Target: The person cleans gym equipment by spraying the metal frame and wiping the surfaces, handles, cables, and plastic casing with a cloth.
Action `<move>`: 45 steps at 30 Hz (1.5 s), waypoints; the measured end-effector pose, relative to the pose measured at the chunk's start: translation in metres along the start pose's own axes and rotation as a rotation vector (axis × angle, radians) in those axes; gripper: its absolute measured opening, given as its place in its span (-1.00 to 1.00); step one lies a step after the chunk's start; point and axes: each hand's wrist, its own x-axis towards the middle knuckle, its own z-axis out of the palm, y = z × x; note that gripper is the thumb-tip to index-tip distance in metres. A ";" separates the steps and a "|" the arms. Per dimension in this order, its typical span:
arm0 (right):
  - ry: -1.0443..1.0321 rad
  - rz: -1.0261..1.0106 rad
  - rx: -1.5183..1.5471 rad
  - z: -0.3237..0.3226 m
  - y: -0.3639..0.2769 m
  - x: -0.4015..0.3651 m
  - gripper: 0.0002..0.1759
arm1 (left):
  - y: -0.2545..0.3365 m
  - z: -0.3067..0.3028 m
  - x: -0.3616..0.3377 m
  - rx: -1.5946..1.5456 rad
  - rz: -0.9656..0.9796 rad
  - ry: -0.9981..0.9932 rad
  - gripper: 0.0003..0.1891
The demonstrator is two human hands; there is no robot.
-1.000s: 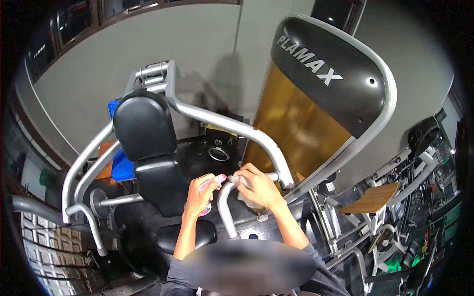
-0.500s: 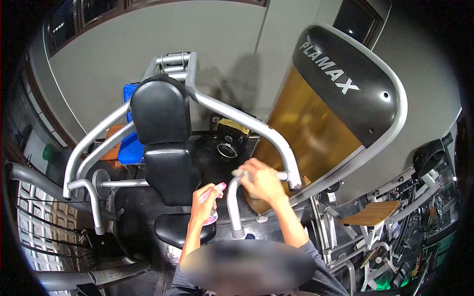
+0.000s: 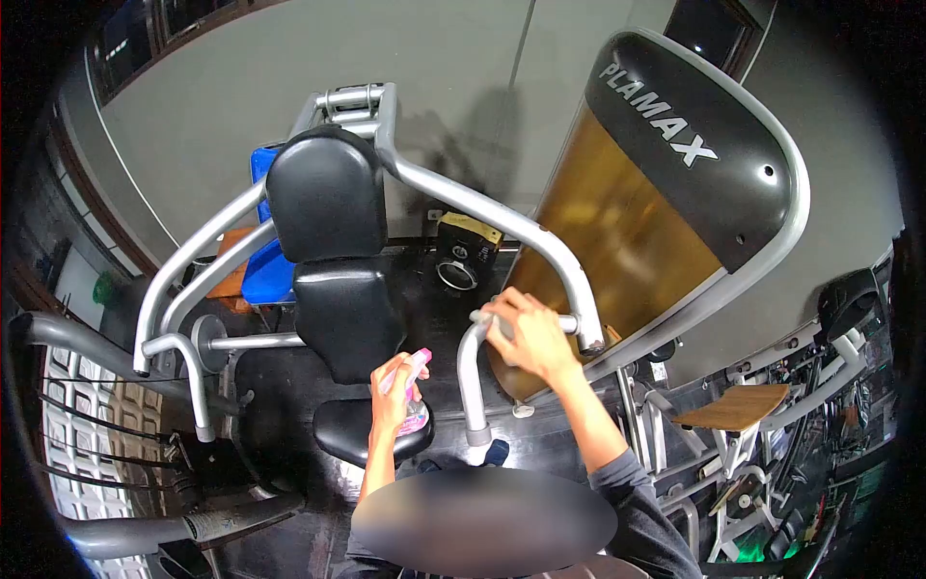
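Note:
My left hand (image 3: 390, 394) is closed around a spray bottle (image 3: 415, 419) with a pink nozzle and a pink label, above the black seat (image 3: 359, 436). My right hand (image 3: 532, 340) is wrapped over the top bend of a silver machine handle (image 3: 470, 386). A bit of pale grey cloth (image 3: 480, 317) shows at its fingertips; the palm hides the rest. The handle joins a curved silver arm (image 3: 502, 224) of the exercise machine. The machine's black back pad (image 3: 328, 193) stands upright ahead of the seat.
A tall weight housing (image 3: 627, 212) marked PLAMAX rises on the right. A black and yellow speaker-like box (image 3: 465, 253) sits by the wall. Another silver handle (image 3: 188, 381) hangs at left. A blue chair (image 3: 268, 275) stands behind the pad, and more gym equipment (image 3: 738, 407) at right.
The view has shifted slightly, so the machine appears a little further right. My right hand stays at the handle's bend, its grip slightly turned. My left hand still holds the spray bottle.

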 end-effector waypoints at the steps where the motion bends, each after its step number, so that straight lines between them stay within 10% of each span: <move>1: 0.065 -0.077 0.084 0.003 -0.009 -0.007 -0.74 | -0.001 0.000 0.000 -0.003 -0.002 -0.001 -0.63; 5: 0.133 -0.081 0.170 0.019 -0.017 -0.034 -0.63 | -0.007 0.007 0.004 -0.009 -0.019 -0.037 -0.61; 11: 0.503 0.466 0.133 0.033 0.027 -0.067 -0.63 | -0.002 0.019 0.004 0.051 -0.015 -0.052 -0.65; 15: 0.586 0.370 0.212 0.053 0.012 -0.063 -0.64 | -0.008 0.022 0.004 0.145 -0.021 -0.045 -0.72; 31: 0.414 0.627 1.304 0.115 -0.022 -0.074 -0.82 | -0.007 0.018 -0.017 0.114 -0.055 0.052 -0.66; 38: -0.006 0.158 0.761 0.053 -0.015 -0.106 -0.76 | -0.011 -0.002 -0.028 0.079 -0.065 0.129 -0.63; 45: 0.193 0.056 0.171 0.022 -0.033 -0.035 -0.69 | -0.011 -0.016 -0.038 0.075 -0.084 0.159 -0.68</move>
